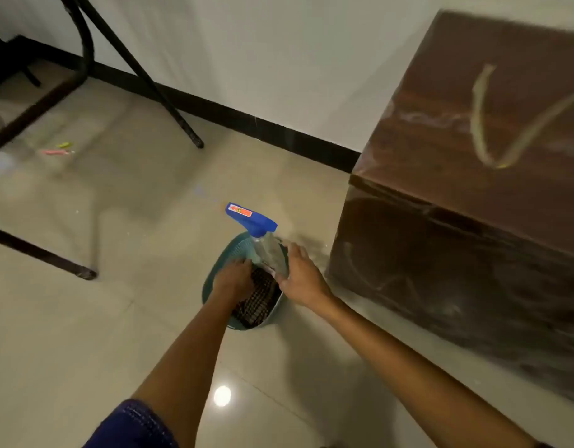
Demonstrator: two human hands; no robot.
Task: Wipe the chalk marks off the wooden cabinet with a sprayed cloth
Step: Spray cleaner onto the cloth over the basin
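A dark wooden cabinet [473,205] stands on the floor at the right, with a yellowish chalk V [482,124] on its top and faint white smears on its front. A teal plastic basket [233,250] sits on the floor just left of it. A dark checked cloth [256,302] lies inside. My left hand [232,279] reaches into the basket and rests on the cloth. My right hand [300,274] grips the clear body of a spray bottle [263,240] with a blue trigger head, upright over the basket.
Black metal table legs [140,69] stand at the upper left by the white wall and black skirting. Small pink and yellow chalk pieces [57,150] lie on the beige tiled floor under the table. Open tile floor spreads left of the basket.
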